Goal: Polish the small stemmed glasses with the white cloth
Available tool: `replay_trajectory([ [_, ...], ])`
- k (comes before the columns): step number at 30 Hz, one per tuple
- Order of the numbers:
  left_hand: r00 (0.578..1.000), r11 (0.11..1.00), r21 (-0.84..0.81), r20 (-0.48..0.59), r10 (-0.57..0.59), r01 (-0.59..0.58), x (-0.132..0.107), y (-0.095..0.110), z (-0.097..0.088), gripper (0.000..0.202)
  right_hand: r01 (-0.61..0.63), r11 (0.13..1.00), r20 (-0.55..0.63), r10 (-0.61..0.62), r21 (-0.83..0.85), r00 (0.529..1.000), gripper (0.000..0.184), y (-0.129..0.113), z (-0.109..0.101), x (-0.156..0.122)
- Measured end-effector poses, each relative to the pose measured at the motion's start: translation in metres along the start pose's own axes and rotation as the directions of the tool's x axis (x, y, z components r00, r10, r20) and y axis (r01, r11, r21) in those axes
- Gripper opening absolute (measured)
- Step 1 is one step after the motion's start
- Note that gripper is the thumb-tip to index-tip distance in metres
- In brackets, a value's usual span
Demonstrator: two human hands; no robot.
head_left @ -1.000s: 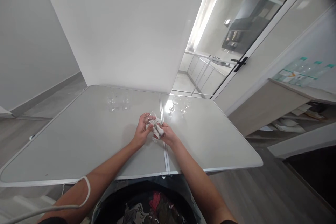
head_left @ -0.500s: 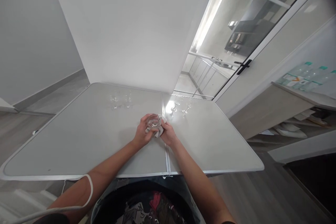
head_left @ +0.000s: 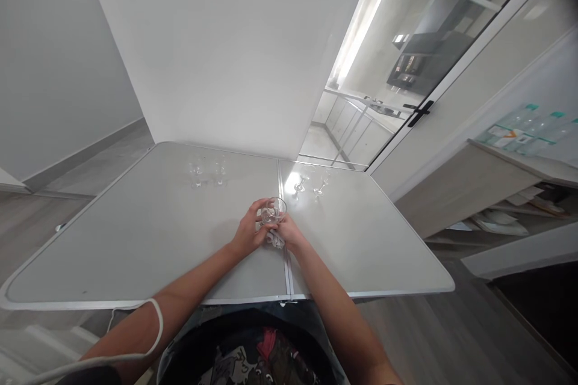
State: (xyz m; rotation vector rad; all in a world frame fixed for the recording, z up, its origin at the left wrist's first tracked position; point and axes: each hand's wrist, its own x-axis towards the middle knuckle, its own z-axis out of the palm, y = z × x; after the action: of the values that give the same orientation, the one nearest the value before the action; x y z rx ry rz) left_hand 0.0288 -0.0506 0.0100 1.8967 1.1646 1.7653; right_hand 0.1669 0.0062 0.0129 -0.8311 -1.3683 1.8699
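My left hand (head_left: 250, 231) grips a clear stemmed glass (head_left: 274, 209) over the middle of the grey folding table (head_left: 135, 240). My right hand (head_left: 289, 233) is closed on a small white cloth (head_left: 273, 237) bunched against the lower part of the glass. Both hands meet just left of the table's centre seam. Two clear glasses (head_left: 206, 172) stand at the back left of the table. Another pair of stemmed glasses (head_left: 310, 183) stands at the back, right of the seam.
A white wall panel rises behind the table. To the right is a glass door with a black handle (head_left: 419, 113). Further right a wooden shelf (head_left: 497, 174) carries water bottles (head_left: 524, 126). A white cable (head_left: 135, 337) loops round my left forearm.
The glass has been turned in my hands; its rim now points up and away. The cloth has shifted from beside the bowl to beneath it. My hands stay in the same spot.
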Motion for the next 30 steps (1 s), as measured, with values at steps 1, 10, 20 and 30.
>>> replay_trajectory([
  [1, 0.999, 0.999, -0.025, -0.022, -0.027, 0.027, 0.0, 0.0, 0.0, 0.061, -0.012, 0.999, -0.018, 0.012, -0.03, 1.0, 0.028, 0.001, 0.0, 0.001],
  [10, 0.993, 0.996, -0.076, -0.113, 0.042, -0.051, 0.004, -0.005, 0.001, 0.065, 0.161, 0.978, -0.345, -0.197, -0.131, 0.918, 0.035, 0.006, -0.015, 0.008],
  [20, 0.972, 0.995, 0.073, -0.231, -0.049, 0.067, 0.013, 0.002, -0.007, 0.061, 0.373, 0.911, -0.246, -0.407, -0.174, 0.88, 0.043, -0.019, -0.015, -0.008],
  [30, 0.965, 0.987, 0.039, -0.218, -0.144, 0.157, 0.014, 0.006, -0.007, 0.062, 0.256, 0.881, -0.08, -0.311, -0.399, 0.947, 0.034, -0.026, -0.004, -0.016],
])
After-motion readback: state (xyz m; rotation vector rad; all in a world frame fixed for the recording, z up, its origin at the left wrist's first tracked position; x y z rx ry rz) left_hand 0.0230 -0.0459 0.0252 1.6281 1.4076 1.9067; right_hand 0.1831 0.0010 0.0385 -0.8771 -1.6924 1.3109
